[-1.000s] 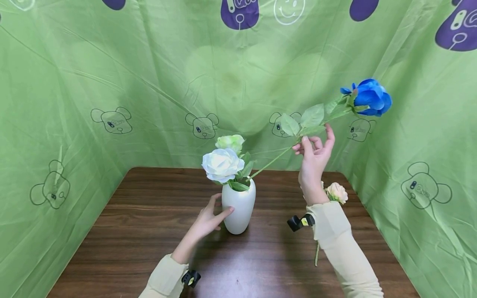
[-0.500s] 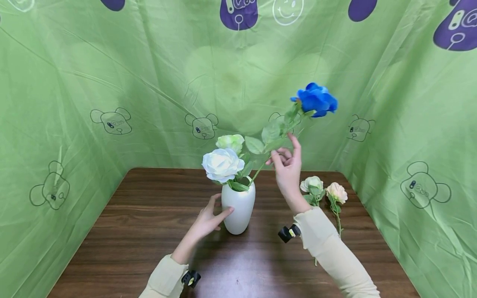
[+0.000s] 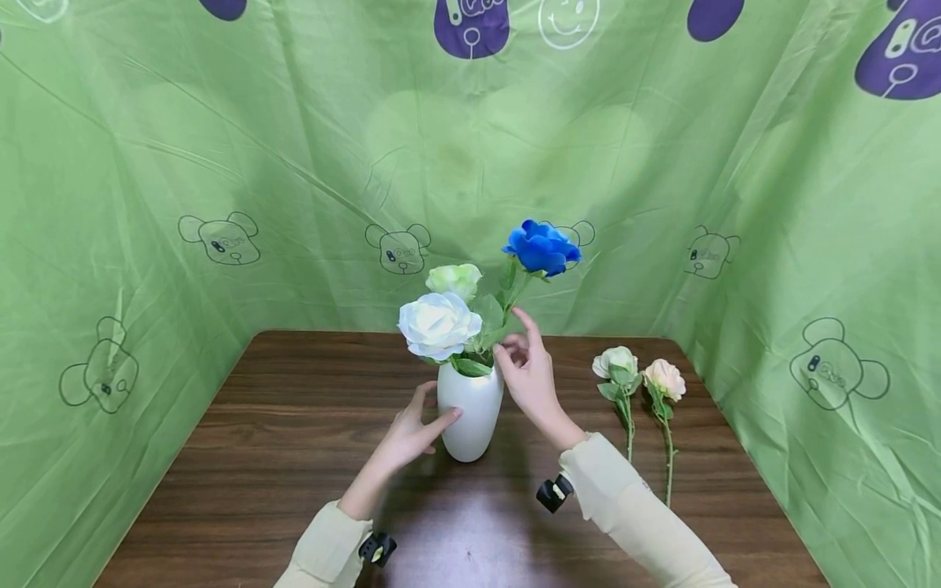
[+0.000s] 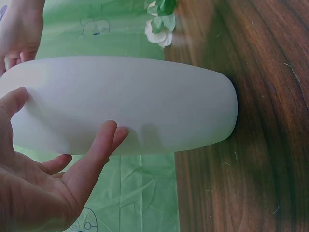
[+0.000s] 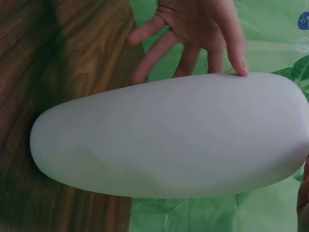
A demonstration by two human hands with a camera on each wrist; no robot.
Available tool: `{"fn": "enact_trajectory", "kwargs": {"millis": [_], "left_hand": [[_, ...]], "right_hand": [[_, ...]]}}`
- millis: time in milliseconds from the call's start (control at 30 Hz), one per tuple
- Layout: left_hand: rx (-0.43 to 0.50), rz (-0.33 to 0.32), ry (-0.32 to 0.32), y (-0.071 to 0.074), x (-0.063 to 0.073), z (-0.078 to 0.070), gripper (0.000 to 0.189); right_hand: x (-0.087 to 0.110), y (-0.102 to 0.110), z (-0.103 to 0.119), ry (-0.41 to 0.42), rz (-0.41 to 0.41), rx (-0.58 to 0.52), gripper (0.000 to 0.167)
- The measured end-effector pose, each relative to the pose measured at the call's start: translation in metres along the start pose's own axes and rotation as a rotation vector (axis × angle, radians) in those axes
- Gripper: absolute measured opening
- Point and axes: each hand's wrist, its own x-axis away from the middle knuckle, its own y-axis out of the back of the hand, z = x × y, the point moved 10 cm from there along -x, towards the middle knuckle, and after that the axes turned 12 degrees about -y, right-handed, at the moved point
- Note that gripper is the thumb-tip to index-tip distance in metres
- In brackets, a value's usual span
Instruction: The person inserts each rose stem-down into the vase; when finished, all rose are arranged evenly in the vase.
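The left hand [image 3: 406, 431] rested against the side of the white vase [image 3: 469, 420], its fingers spread and relaxed. The right hand [image 3: 529, 377] was at the vase's rim, pinching the stem of the blue flower [image 3: 542, 247] — the bloom stood above the hand, and the lower end of the stem was hidden. A white flower [image 3: 439, 327] and a pale green flower [image 3: 453, 281] stood in the vase, upright on the brown table [image 3: 309, 416]. Farther right, a cream flower [image 3: 616, 363] and a pink flower [image 3: 665, 380] lay side by side on the table.
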Motion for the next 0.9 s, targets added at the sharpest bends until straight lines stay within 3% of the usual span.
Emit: {"fn": "enact_trajectory", "kwargs": {"millis": [167, 400, 533, 700, 900], "left_hand": [[-0.004, 0.000, -0.002, 0.000, 0.000, -0.001, 0.068], [-0.006, 0.002, -0.002, 0.001, 0.000, 0.000, 0.069], [0.004, 0.003, -0.002, 0.001, 0.000, 0.000, 0.068], [0.004, 0.003, -0.004, 0.001, 0.001, 0.000, 0.068], [0.007, 0.004, -0.005, 0.000, 0.000, 0.000, 0.068]], "right_hand": [[0.002, 0.000, -0.008, -0.050, 0.008, -0.012, 0.049], [-0.007, 0.016, 0.005, -0.205, -0.064, -0.218, 0.024], [-0.019, 0.023, 0.006, -0.204, -0.118, -0.281, 0.020], [-0.028, 0.024, 0.003, -0.211, -0.162, -0.261, 0.015], [-0.029, 0.008, -0.021, -0.299, -0.097, -0.227, 0.017]]}}
